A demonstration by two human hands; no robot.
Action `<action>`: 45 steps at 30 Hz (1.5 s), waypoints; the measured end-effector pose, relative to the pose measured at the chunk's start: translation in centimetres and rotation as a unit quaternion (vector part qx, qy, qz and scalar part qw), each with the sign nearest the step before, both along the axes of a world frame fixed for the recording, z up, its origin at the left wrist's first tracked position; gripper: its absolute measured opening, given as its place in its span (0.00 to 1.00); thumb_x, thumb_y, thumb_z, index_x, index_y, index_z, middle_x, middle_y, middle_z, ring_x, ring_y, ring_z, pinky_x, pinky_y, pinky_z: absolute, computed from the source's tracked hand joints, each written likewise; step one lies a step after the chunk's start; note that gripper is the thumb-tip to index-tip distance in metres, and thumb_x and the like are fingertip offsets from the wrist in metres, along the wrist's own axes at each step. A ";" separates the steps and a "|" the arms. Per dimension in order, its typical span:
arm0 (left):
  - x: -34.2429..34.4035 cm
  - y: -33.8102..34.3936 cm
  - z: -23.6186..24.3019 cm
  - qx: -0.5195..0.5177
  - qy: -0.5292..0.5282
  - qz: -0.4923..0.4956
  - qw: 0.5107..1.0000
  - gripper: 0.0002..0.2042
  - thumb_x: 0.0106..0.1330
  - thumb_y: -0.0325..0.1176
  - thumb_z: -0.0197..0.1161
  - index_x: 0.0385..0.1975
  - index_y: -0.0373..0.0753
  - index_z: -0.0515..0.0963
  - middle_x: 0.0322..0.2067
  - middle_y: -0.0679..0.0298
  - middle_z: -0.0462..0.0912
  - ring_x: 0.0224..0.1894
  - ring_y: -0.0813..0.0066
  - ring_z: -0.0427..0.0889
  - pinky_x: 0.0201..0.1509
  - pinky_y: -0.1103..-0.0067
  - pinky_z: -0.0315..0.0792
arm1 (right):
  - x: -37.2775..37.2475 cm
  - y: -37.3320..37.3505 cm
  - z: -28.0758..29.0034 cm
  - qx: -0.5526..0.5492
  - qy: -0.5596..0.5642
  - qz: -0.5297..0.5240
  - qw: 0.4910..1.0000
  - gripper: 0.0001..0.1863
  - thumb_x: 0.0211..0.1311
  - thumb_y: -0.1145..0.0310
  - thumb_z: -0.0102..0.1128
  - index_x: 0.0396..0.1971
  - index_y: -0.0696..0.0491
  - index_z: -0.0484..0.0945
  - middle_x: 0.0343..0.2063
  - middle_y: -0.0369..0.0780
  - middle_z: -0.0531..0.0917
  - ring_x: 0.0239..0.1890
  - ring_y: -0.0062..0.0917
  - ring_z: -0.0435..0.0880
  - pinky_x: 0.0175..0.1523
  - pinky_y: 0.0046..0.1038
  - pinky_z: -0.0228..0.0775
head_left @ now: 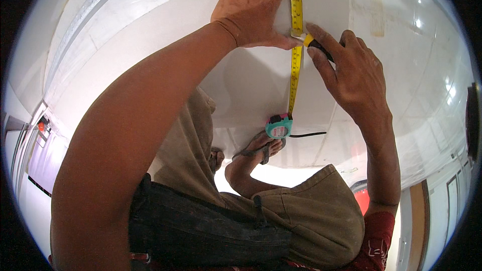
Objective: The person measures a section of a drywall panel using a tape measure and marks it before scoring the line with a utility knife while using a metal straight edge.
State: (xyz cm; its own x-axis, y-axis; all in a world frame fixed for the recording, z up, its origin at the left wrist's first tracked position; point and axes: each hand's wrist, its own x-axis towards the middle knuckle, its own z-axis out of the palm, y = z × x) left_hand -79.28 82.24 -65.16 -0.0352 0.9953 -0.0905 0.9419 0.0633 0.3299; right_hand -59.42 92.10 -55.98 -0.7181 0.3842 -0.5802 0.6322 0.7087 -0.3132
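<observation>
A yellow tape blade [295,78] runs up across a pale flat board [241,83] from a teal tape measure [278,127] with a pink and black top. My left hand [253,7] lies flat on the board beside the tape, its thumb reaching to the tape's edge; the fingertips run to the top of the view. In my right hand [354,65] is a utility knife [320,49] with a yellow and black handle. Its metal tip meets the tape close to my left thumb.
My sandalled foot [258,145] rests just behind the tape measure. A thin black strip [309,134] sticks out beside its case. Glossy white sheeting [411,45] spreads to the right. A brown-edged door frame [417,216] stands at the lower right.
</observation>
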 end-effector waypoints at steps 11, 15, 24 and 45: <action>-0.1 0.0 0.3 0.006 -0.032 0.005 0.999 0.63 0.37 0.69 0.76 0.68 0.29 0.59 0.65 0.48 0.60 0.70 0.49 0.59 0.73 0.55 0.54 | -0.4 0.3 0.3 -0.008 -0.005 0.004 1.000 0.22 0.74 0.50 0.51 0.61 0.43 0.76 0.34 0.45 0.77 0.37 0.35 0.80 0.43 0.42 0.74; -0.2 0.0 0.1 -0.005 -0.031 0.005 0.999 0.63 0.38 0.69 0.76 0.69 0.29 0.58 0.66 0.47 0.60 0.70 0.49 0.59 0.74 0.55 0.54 | -0.9 0.3 0.8 0.005 -0.014 0.014 1.000 0.21 0.74 0.51 0.51 0.60 0.43 0.76 0.33 0.45 0.77 0.36 0.35 0.81 0.43 0.41 0.75; 0.2 -0.6 0.1 0.017 -0.013 0.014 1.000 0.66 0.36 0.74 0.74 0.74 0.40 0.54 0.66 0.57 0.62 0.70 0.59 0.60 0.76 0.63 0.55 | -2.3 0.4 1.4 0.017 -0.042 0.034 0.998 0.22 0.74 0.50 0.51 0.59 0.46 0.76 0.34 0.46 0.79 0.37 0.36 0.83 0.43 0.42 0.76; 0.4 -1.7 0.4 0.008 -0.032 0.034 0.999 0.65 0.36 0.71 0.77 0.74 0.42 0.54 0.66 0.57 0.63 0.71 0.59 0.60 0.78 0.63 0.53 | -3.8 3.3 2.7 0.049 -0.182 0.187 0.964 0.21 0.77 0.50 0.45 0.55 0.50 0.75 0.31 0.47 0.84 0.33 0.38 0.88 0.41 0.41 0.83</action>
State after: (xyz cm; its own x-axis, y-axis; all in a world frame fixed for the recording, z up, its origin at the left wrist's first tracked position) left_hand -78.92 80.58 -64.78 -0.0980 0.9921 -0.0778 0.9128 0.1207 0.3902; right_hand -63.18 95.36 -53.31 -0.5720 0.2039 -0.7945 0.3827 0.9231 -0.0386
